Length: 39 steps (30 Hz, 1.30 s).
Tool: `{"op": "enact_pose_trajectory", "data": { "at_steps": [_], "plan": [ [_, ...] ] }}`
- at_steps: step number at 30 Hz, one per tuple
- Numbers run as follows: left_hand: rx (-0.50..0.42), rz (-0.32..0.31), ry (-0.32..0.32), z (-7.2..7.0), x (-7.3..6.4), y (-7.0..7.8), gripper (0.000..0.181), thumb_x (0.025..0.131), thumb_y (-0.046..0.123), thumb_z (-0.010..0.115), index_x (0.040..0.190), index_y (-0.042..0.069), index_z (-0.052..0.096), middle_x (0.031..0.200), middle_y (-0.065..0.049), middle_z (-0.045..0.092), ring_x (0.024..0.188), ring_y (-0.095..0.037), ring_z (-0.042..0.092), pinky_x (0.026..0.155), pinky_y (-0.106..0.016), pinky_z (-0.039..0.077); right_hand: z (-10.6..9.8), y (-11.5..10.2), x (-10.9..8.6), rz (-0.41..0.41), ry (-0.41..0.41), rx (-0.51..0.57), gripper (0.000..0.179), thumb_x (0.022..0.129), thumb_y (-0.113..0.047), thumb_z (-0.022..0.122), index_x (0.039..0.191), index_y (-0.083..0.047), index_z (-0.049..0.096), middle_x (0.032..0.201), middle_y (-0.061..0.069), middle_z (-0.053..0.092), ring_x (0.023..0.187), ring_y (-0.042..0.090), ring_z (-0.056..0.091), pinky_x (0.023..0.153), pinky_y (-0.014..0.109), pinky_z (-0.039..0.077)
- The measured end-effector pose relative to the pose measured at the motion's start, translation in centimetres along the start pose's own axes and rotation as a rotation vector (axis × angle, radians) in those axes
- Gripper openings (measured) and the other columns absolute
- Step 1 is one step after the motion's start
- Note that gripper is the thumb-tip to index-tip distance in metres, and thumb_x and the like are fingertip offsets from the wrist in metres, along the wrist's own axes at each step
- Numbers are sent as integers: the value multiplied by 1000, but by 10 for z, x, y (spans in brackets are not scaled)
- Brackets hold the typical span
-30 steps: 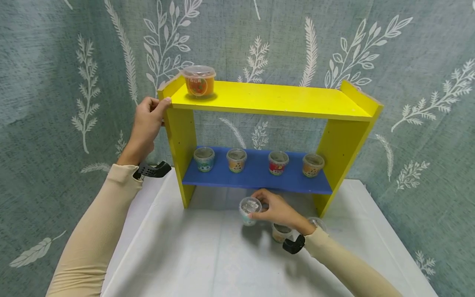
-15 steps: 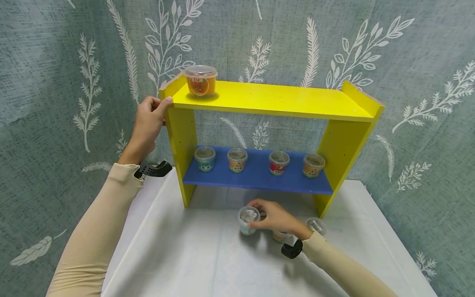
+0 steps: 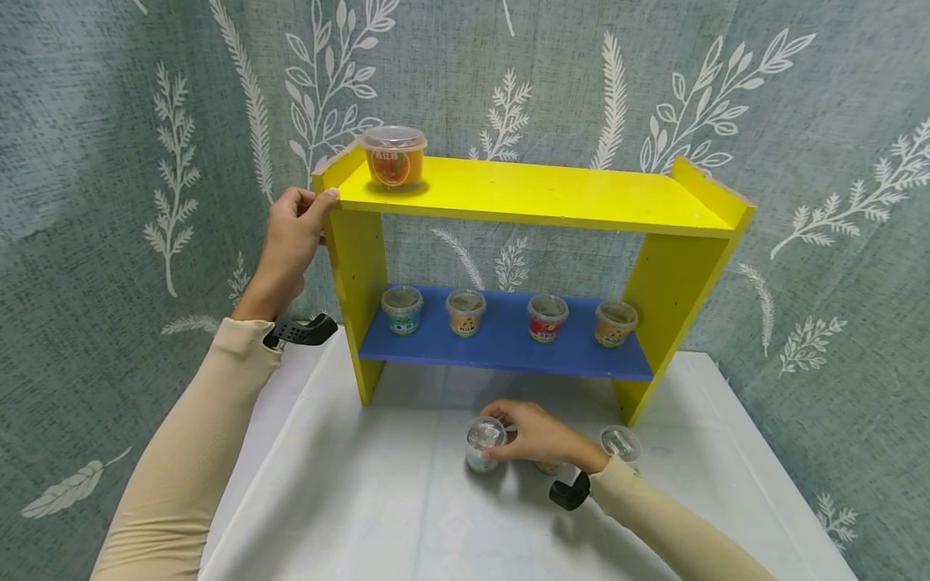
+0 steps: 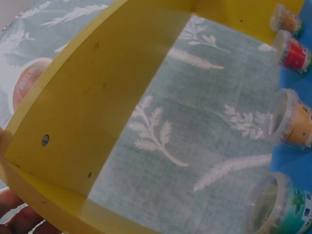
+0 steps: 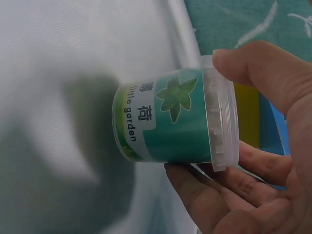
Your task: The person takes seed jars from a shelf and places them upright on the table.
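My right hand grips a small clear-lidded plastic cup near its rim, upright, low over the white table. In the right wrist view this cup shows a teal label with a green leaf and "little garden"; whether its base touches the cloth I cannot tell. At the upper left corner of the yellow shelf unit my left hand holds the side panel, thumb in front and other fingers behind. Behind my right hand an orange-labelled cup is mostly hidden. Another lidded cup stands beyond the right wrist.
On the blue middle shelf stand a teal cup, two orange cups, one at left and one at right, and a red cup. A larger orange tub sits top left. Patterned cloth hangs behind.
My right hand has brought the teal cup down and toward the front of the table, away from the blue shelf. My left hand keeps its hold on the shelf unit.
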<state>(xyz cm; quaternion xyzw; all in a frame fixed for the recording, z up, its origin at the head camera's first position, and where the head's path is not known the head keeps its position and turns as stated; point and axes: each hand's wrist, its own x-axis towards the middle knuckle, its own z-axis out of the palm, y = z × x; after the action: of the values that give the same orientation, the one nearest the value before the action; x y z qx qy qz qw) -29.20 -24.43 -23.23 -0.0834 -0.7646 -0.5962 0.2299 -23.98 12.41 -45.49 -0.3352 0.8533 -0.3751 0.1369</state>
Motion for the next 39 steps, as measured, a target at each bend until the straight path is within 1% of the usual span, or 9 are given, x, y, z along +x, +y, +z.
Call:
{"op": "enact_pose_trajectory", "data": {
  "at_steps": [3, 9, 13, 21, 24, 29, 31, 35, 39],
  "plan": [
    [-1, 0, -3, 0, -1, 0, 37, 103, 50, 56, 108, 14, 50, 106, -2, 49, 94, -17, 50, 87, -40, 42, 1, 0, 0, -2, -1, -21, 63, 85, -36, 86, 134, -5, 60, 114, -2, 68, 106, 18, 65, 87, 35, 56],
    [4, -2, -3, 0, -1, 1, 36, 103, 50, 56, 108, 15, 51, 106, -2, 49, 94, -17, 50, 86, -37, 43, 2, 1, 0, 4, -17, -72, 66, 85, -38, 86, 135, -4, 59, 121, 1, 66, 111, 23, 64, 92, 39, 54],
    [5, 1, 0, 0, -1, 1, 36, 103, 50, 56, 108, 15, 51, 106, -2, 49, 94, -17, 50, 85, -35, 43, 3, 1, 0, 4, -21, -74, 67, 84, -37, 86, 135, -4, 59, 123, 3, 66, 113, 25, 64, 93, 41, 54],
    [13, -5, 2, 0, -2, 2, 37, 103, 51, 56, 108, 15, 50, 105, -2, 48, 93, -17, 49, 84, -35, 43, 2, 2, -1, 6, -41, -97, 69, 86, -40, 84, 138, -4, 58, 127, 3, 65, 115, 24, 64, 95, 40, 53],
    [10, -7, 2, 1, -3, 2, 37, 103, 51, 56, 108, 15, 50, 106, -2, 48, 94, -17, 49, 85, -36, 43, 0, 1, -1, 7, -51, -97, 70, 87, -38, 84, 140, -2, 57, 131, 6, 65, 117, 26, 64, 97, 40, 53],
    [8, -6, 3, 0, -3, 2, 37, 103, 50, 55, 108, 15, 50, 107, -2, 49, 94, -17, 50, 85, -35, 43, -2, 0, -3, -9, -75, -136, 72, 88, -36, 84, 143, 0, 56, 137, 9, 62, 120, 28, 63, 97, 37, 52],
    [7, -6, 3, 0, -3, 2, 37, 103, 50, 56, 109, 15, 50, 107, -2, 49, 94, -17, 50, 84, -35, 43, -3, 0, -3, -21, -70, -145, 72, 88, -36, 83, 144, 0, 55, 138, 11, 62, 121, 28, 63, 97, 36, 52],
    [8, -7, 2, 0, -2, 2, 37, 103, 51, 56, 109, 15, 50, 108, -2, 49, 95, -17, 50, 84, -35, 43, -8, -2, -5, -42, -36, -90, 69, 90, -33, 82, 143, 2, 54, 139, 16, 60, 121, 30, 63, 98, 38, 53],
    [10, -13, 3, 0, -2, 2, 38, 103, 52, 56, 109, 15, 50, 107, -2, 49, 94, -18, 50, 84, -34, 43, -19, -7, -6, -59, 10, -49, 61, 92, -28, 80, 142, -2, 56, 137, 12, 62, 122, 31, 62, 99, 42, 53]
  ]
}}
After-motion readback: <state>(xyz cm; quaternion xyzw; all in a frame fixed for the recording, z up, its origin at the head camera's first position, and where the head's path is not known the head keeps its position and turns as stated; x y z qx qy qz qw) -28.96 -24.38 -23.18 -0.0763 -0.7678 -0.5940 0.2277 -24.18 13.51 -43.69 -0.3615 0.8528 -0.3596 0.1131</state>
